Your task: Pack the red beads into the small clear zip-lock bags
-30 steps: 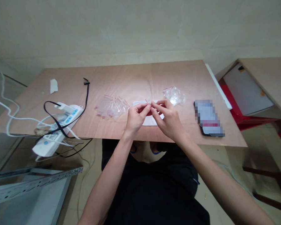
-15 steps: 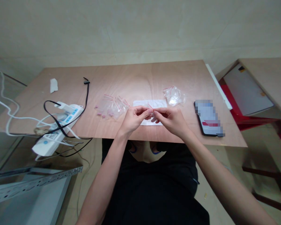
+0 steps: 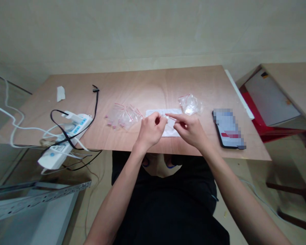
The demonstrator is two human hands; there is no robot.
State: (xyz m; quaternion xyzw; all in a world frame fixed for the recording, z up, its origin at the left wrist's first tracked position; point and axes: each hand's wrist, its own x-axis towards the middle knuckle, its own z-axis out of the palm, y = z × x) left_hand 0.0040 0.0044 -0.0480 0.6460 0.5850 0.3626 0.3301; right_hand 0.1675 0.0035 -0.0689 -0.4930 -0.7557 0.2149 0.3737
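A small clear zip bag with a red line along it is between my two hands, mostly hidden by the fingers. My left hand is closed, thumb and forefinger pinched at the bag's left end. On the other side, my right hand has its forefinger stretched along the bag's top, while the thumb and other fingers curl in around its right side. Below them lies a white cloth-like sheet. Several clear zip bags with red lines lie left of my hands, small pink pieces among them.
A crumpled clear bag sits behind my right hand. To the right is a phone. A white power strip with tangled cables hangs over the table's left front edge. A white scrap lies at the back left of the table.
My hands have drawn slightly apart at the fingertips. The left fingers have curled in more, and my right forefinger has straightened along the bag.
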